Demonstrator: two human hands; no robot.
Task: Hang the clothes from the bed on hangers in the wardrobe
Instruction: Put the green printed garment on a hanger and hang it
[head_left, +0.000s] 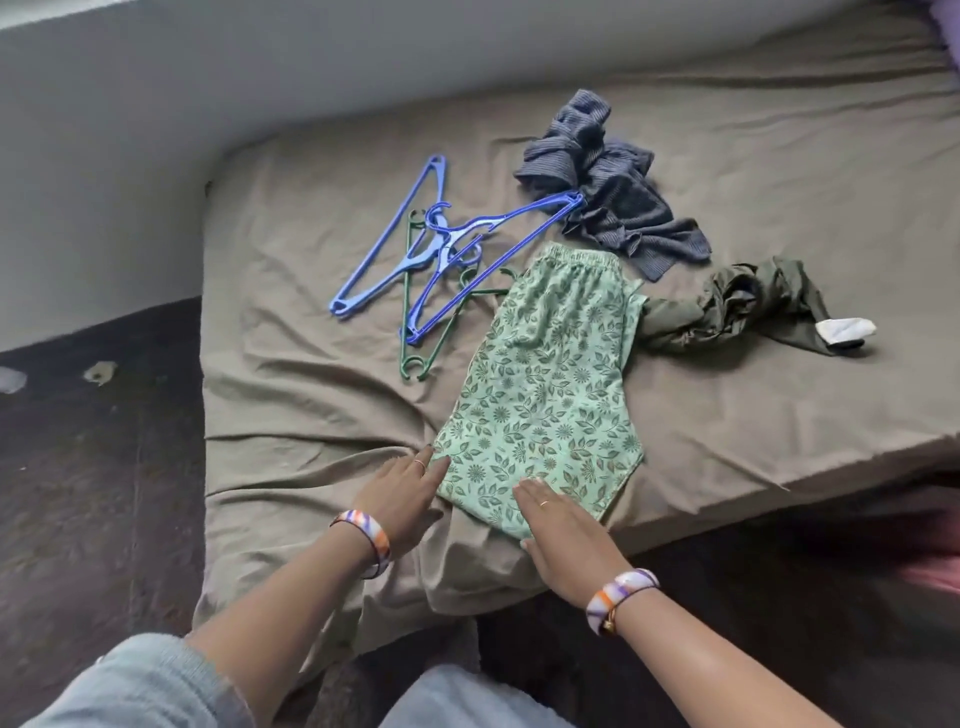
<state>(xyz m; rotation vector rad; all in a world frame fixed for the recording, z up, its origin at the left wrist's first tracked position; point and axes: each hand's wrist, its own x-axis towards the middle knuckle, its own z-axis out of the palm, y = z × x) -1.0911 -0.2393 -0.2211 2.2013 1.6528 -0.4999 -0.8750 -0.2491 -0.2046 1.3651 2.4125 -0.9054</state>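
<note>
I see both hands flat, fingers straight, gripping nothing: left hand (402, 491) touches the near-left edge of the floral shorts (545, 384), right hand (563, 530) presses their near end. Shorts lie near the bed (779, 415) front edge. Hangers (441, 260) just left of shorts; grey garment (618, 202) and olive garment (737, 306) beyond and right.

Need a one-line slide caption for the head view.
Both hands, left hand and right hand, flatten green floral trousers on the bed; hangers and two crumpled garments lie beyond.
</note>
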